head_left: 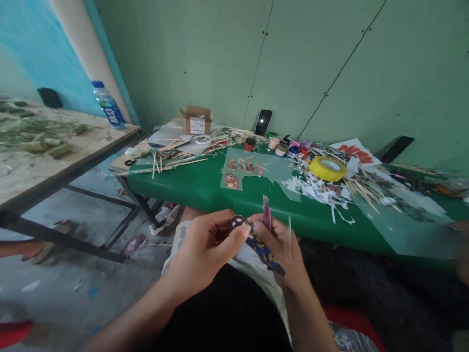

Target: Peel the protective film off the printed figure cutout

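A flat, dark-blue cutout patterned in yellow [264, 252], its dark round end marked with white spots, is held over my lap. My left hand [207, 239] is closed, pinching the round end between thumb and fingers. Closed around the cutout's longer part is my right hand [284, 244]. A slim pink-and-grey tool [267, 212] also sticks up from the right hand's fingers; its kind is unclear. A thin clear strip [289, 239] stands beside that hand. The left hand's fingertips are partly hidden behind the cutout.
Ahead stands a green-covered table [176, 183] with small printed pieces [231, 180], paint jars [281, 149], yellow tape [327, 168], paper scraps [322, 193] and sticks. A cardboard box [197, 120] and a phone [263, 122] are at the back. Left, another table [120, 142] carries a water bottle [109, 105].
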A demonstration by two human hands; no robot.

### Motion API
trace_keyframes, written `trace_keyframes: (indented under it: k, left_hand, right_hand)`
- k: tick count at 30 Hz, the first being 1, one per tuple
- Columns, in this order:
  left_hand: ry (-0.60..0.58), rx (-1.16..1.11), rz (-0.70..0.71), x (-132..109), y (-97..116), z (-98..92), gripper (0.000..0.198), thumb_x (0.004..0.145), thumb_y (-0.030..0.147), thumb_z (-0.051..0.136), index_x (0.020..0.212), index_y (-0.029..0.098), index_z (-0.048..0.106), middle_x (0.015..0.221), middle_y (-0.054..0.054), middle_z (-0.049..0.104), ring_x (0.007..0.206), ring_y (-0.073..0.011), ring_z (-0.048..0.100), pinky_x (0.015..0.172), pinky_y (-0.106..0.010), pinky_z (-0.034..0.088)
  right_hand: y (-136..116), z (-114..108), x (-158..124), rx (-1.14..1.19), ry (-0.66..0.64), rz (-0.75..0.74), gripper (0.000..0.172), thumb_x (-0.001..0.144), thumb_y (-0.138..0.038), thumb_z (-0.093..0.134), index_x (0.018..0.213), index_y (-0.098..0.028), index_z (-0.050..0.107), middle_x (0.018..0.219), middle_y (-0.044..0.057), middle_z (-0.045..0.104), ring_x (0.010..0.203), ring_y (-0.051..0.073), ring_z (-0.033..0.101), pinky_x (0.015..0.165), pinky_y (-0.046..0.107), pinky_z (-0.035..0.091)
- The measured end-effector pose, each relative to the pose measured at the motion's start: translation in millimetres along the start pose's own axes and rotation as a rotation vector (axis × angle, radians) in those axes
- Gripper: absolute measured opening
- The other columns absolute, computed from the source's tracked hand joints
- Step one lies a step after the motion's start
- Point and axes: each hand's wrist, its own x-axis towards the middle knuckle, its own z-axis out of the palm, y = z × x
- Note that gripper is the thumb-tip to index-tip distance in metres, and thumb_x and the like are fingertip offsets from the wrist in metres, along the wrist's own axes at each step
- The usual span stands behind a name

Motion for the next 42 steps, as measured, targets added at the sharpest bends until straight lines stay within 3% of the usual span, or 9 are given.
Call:
trace_keyframes:
  k: [7,13,18,21,23,26,30,33,42]
  left_hand:
    - [0.141,0.111,0.036,13,-8,-9.1,0.034,0.087,0.037,0.057,0.061,0.019,0.043,0.058,0.006,0.034,0.053,-0.0076,0.029,0.046,-0.022,0.020]
    - [0.262,0.258,-0.004,39,-45,-16.0,0.039,0.086,0.033,0.059,0.058,0.019,0.036,0.057,0.006,0.028,0.054,-0.0078,0.028,0.048,-0.022,0.019]
    - [0.098,0.119,-0.080,79,-78,-12.7,0.045,0.093,0.045,0.045,0.057,0.020,0.038,0.052,0.005,0.036,0.048,-0.0082,0.031,0.046,-0.022,0.026]
    - [0.072,0.387,0.079,119,-94,-12.1,0.048,0.099,0.048,0.030,0.068,0.018,0.052,0.061,0.001,0.052,0.057,-0.0125,0.049,0.056,-0.023,0.040]
    - [0.050,0.471,0.140,145,-105,-17.8,0.034,0.093,0.048,0.049,0.098,0.017,0.062,0.096,-0.007,0.067,0.088,-0.0186,0.061,0.080,-0.030,0.046]
    - [-0.164,0.964,0.281,167,-119,-34.1,0.059,0.083,0.049,0.066,0.132,0.019,0.053,0.141,-0.015,0.054,0.126,-0.0303,0.050,0.108,-0.047,0.032]
    - [-0.254,1.112,0.316,166,-128,-52.8,0.053,0.077,0.036,0.075,0.127,0.022,0.061,0.133,-0.011,0.062,0.119,-0.0321,0.056,0.101,-0.044,0.040]
    - [-0.218,1.185,0.323,165,-124,-57.4,0.026,0.093,0.026,0.056,0.115,0.022,0.068,0.115,-0.007,0.071,0.104,-0.0271,0.063,0.090,-0.038,0.047]
    - [0.050,1.250,0.333,211,-89,-59.9,0.032,0.101,0.026,0.037,0.115,0.021,0.065,0.110,-0.008,0.073,0.101,-0.0252,0.066,0.072,-0.032,0.053]
  right_hand:
    - [16,-16,46,-0.252,0.021,-0.017,0.030,0.071,-0.048,0.070,0.068,-0.018,0.064,0.050,-0.004,0.050,0.045,0.010,0.044,0.040,0.020,0.032]
    - [24,4,38,0.226,-0.093,0.099,0.044,0.077,-0.063,0.066,0.074,-0.020,0.059,0.037,-0.013,0.033,0.029,0.004,0.019,0.030,0.016,0.017]
    - [48,10,55,0.594,-0.271,0.226,0.045,0.069,-0.060,0.076,0.068,-0.022,0.052,0.036,-0.017,0.024,0.029,0.004,0.008,0.027,0.015,0.014]
    - [56,12,65,0.812,-0.132,0.185,0.039,0.076,-0.054,0.071,0.069,-0.023,0.049,0.043,-0.016,0.019,0.034,0.005,0.002,0.028,0.015,0.012]
    - [56,11,71,0.830,-0.025,0.186,0.035,0.078,-0.049,0.071,0.070,-0.023,0.048,0.046,-0.015,0.021,0.036,0.005,0.004,0.029,0.015,0.014]
    - [55,-2,76,0.682,0.122,0.224,0.045,0.068,-0.055,0.077,0.064,-0.023,0.044,0.043,-0.015,0.026,0.035,0.004,0.009,0.029,0.016,0.016]
    - [63,-34,80,0.111,0.355,0.182,0.059,0.065,-0.080,0.060,0.060,-0.025,0.039,0.039,-0.014,0.025,0.031,0.005,0.018,0.031,0.019,0.017]
    - [69,-56,86,-0.245,0.406,0.139,0.059,0.072,-0.083,0.044,0.063,-0.024,0.046,0.043,-0.010,0.032,0.033,0.008,0.026,0.035,0.022,0.021]
    - [35,-57,167,-0.896,0.369,0.116,0.030,0.089,-0.038,0.053,0.068,-0.019,0.064,0.067,0.009,0.067,0.071,0.023,0.066,0.060,0.027,0.041]
